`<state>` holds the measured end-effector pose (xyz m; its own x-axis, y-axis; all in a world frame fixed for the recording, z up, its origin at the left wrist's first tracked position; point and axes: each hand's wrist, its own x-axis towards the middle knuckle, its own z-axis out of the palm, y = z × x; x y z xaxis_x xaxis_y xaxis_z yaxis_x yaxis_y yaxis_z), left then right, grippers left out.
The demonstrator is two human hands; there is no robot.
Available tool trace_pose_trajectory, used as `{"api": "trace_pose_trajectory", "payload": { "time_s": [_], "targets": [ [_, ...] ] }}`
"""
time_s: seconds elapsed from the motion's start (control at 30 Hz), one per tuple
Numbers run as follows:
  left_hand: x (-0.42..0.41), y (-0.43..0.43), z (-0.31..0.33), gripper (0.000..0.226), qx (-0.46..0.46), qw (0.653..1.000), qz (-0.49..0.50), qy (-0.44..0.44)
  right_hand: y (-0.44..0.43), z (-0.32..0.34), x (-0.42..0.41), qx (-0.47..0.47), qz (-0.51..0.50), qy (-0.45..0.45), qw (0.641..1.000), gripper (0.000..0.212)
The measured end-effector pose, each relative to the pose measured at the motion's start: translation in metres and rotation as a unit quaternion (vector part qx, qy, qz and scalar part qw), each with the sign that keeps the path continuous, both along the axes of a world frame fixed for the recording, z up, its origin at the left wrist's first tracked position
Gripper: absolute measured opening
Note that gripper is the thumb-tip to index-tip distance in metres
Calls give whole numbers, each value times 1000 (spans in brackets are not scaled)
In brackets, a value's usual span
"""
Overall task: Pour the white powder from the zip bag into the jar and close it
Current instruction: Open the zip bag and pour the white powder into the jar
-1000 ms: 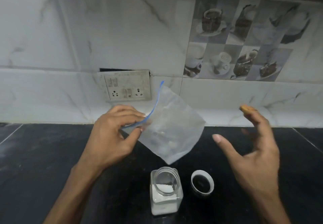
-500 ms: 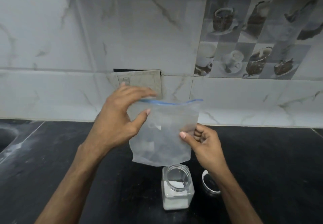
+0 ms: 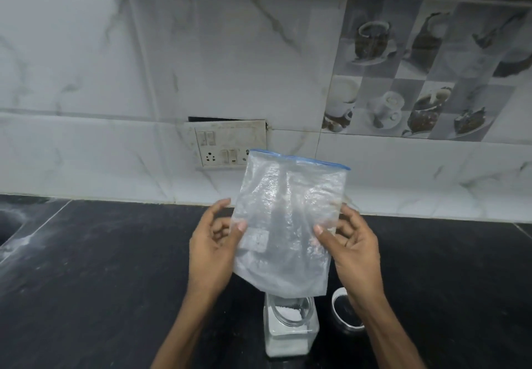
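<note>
A clear zip bag (image 3: 285, 221) with a blue zip strip along its top is held upright above the counter. It looks almost empty, with only a faint white film inside. My left hand (image 3: 214, 249) pinches its left edge and my right hand (image 3: 349, 246) pinches its right edge. Below the bag's bottom corner stands an open glass jar (image 3: 290, 329) holding white powder. The jar's lid (image 3: 345, 312) lies upside down on the counter just right of the jar, partly hidden behind my right wrist.
The black stone counter (image 3: 115, 282) runs left and right of the jar. A sink edge (image 3: 8, 224) shows at the far left. A white switch and socket plate (image 3: 227, 147) sits on the marble-tiled wall behind the bag.
My left hand dropped from the bag's top to its left edge, and both hands now hold it by the sides. The bag sits slightly lower and nearer the jar.
</note>
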<state>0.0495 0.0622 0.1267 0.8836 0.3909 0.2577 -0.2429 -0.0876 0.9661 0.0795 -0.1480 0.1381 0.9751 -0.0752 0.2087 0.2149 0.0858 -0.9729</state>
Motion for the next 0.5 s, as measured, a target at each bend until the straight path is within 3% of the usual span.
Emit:
{"api": "trace_pose_trajectory", "payload": {
  "time_s": [0.13, 0.3, 0.43, 0.5],
  "targets": [
    [4, 9, 3, 45, 69, 996, -46, -34, 0, 8, -8, -26, -79, -29, 996, 68],
    [-2, 14, 12, 45, 149, 987, -55, -14, -10, 19, -16, -92, -55, -84, 991, 54],
    [-7, 23, 19, 29, 209, 977, 3, -50, -19, 27, -24, -148, 1, -84, 985, 74],
    [-9, 25, 21, 17, 223, 973, 5, -57, -20, 32, -29, -179, -10, -96, 979, 73]
  ]
}}
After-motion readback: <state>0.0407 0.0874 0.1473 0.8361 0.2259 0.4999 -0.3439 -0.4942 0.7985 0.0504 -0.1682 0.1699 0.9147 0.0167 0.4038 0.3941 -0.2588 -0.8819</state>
